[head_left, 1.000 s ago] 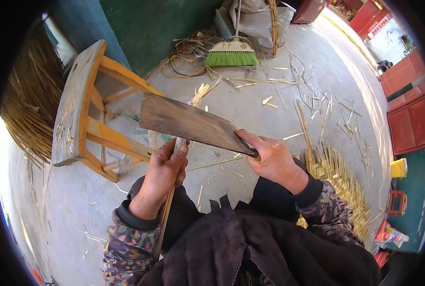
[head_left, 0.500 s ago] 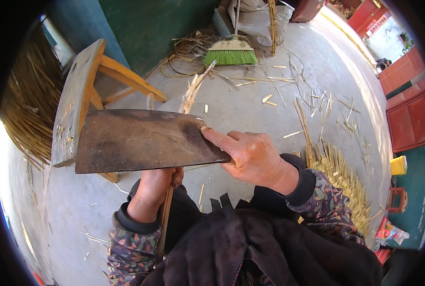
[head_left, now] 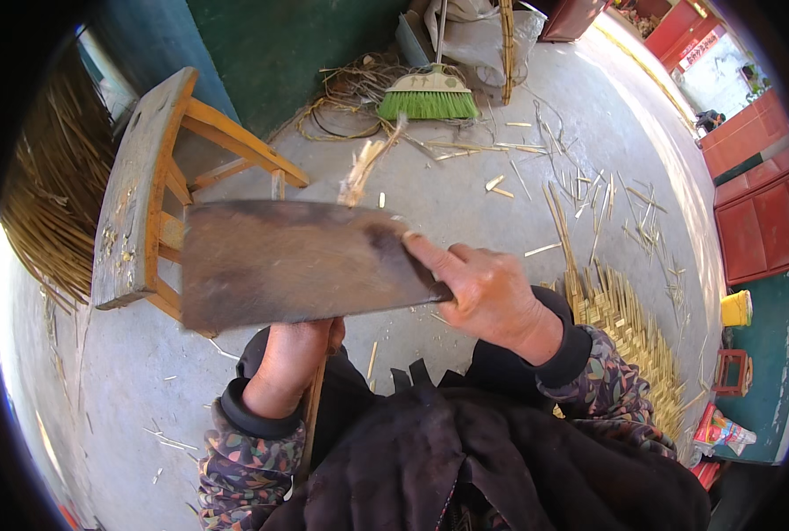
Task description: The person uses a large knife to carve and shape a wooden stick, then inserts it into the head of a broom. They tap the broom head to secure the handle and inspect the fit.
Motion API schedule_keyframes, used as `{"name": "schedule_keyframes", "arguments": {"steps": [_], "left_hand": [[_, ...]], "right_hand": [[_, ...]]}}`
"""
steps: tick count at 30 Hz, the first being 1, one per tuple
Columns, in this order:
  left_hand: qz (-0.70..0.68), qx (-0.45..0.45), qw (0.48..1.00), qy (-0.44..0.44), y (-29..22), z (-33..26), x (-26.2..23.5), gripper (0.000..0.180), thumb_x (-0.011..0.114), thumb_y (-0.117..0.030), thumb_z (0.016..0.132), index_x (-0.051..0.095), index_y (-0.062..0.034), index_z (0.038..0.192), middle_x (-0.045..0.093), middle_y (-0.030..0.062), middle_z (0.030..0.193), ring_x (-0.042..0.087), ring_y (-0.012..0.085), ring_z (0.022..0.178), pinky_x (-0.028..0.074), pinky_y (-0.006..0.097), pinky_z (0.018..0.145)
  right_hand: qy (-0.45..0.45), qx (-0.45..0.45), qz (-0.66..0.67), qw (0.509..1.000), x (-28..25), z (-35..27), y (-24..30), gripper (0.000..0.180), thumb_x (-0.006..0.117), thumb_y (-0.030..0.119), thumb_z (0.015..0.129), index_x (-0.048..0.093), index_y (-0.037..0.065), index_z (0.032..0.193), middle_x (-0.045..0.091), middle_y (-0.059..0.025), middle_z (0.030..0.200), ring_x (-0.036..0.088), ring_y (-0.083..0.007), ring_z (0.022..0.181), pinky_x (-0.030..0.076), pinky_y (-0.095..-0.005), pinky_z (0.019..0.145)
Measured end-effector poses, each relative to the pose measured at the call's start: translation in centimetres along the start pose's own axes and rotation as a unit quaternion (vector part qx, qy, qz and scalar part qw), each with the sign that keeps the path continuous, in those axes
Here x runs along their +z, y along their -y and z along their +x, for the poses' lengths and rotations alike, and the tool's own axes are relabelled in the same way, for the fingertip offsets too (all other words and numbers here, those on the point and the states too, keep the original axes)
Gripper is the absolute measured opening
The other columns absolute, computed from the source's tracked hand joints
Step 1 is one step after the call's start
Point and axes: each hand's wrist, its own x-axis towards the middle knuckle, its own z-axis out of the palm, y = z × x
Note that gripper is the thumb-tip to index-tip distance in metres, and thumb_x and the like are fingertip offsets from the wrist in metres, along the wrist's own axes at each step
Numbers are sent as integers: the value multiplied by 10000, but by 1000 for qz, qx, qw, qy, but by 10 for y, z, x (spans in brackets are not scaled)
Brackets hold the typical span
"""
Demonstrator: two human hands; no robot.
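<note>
Swinging flat-side-up since a second ago, the broad cleaver blade now hides the left hand, which stays closed around a bamboo strip with its frayed tip above, while the right hand grips the blade's handle end.

A grey concrete floor lies in bright daylight, littered with split cane strips. A dark green wall stands at the far side, a green-bristled broom near it. A wooden stool stands left; red cabinets line the right.
</note>
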Motion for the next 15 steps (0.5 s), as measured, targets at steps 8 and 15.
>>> {"name": "schedule_keyframes", "arguments": {"steps": [8,15], "left_hand": [[3,34,999,3,-4,2,15,210,536,-250,1018,543,-44,981,469,-19,633,421,69,455,311,238,406],[28,15,999,-31,1,-2,10,170,545,-137,955,555,-42,815,487,28,570,437,90,449,324,234,422]], "right_hand": [[-9,57,24,998,-16,-21,-17,596,699,118,698,575,171,1279,598,-63,725,630,-273,637,499,-369,568],[-12,-18,6,1000,-3,4,3,680,737,103,640,579,146,1299,556,-55,686,609,-254,599,479,-362,529]]}}
